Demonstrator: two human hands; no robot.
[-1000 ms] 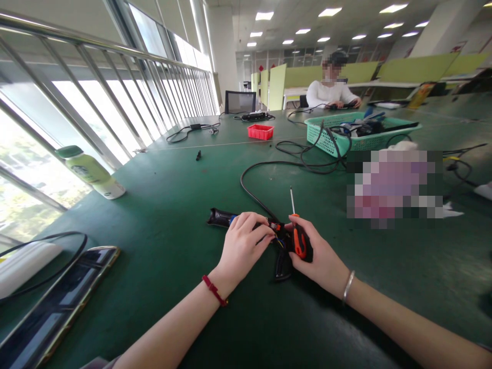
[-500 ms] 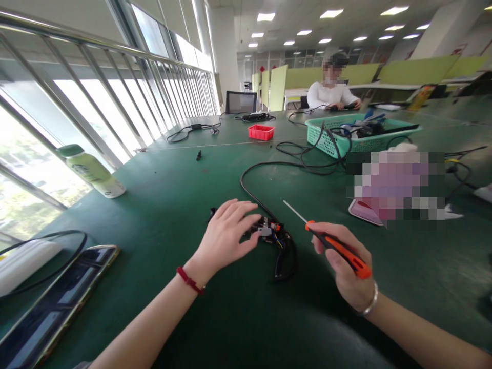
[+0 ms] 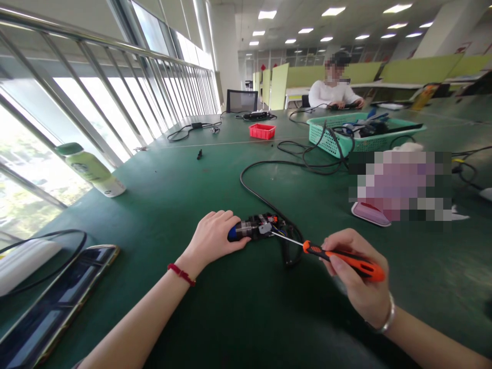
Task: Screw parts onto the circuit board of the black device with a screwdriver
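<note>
My left hand [image 3: 217, 236] is wrapped round the blue-ended left part of an opened corded electric device [image 3: 255, 228], which lies on the green table [image 3: 184, 318]. Its black casing is off on the upper side, so a motor-like body, a grey block and coloured wires show. In my right hand [image 3: 359, 271] is a screwdriver [image 3: 342, 259] with an orange and black handle. The thin metal shaft points left, and its tip is at the grey block among the wires; whether it touches a screw I cannot tell. A black cable [image 3: 249, 187] runs from the device toward the back.
A green basket [image 3: 330, 146] with tools and cables stands at the back right, near a red tray [image 3: 262, 131]. On the left are a bottle [image 3: 92, 171] and a phone [image 3: 57, 307]. A person [image 3: 332, 92] in white sits across the table.
My left hand has shifted left and closed round the device's blue end. The screwdriver's tip has come down from above the table to the device's inner parts.
</note>
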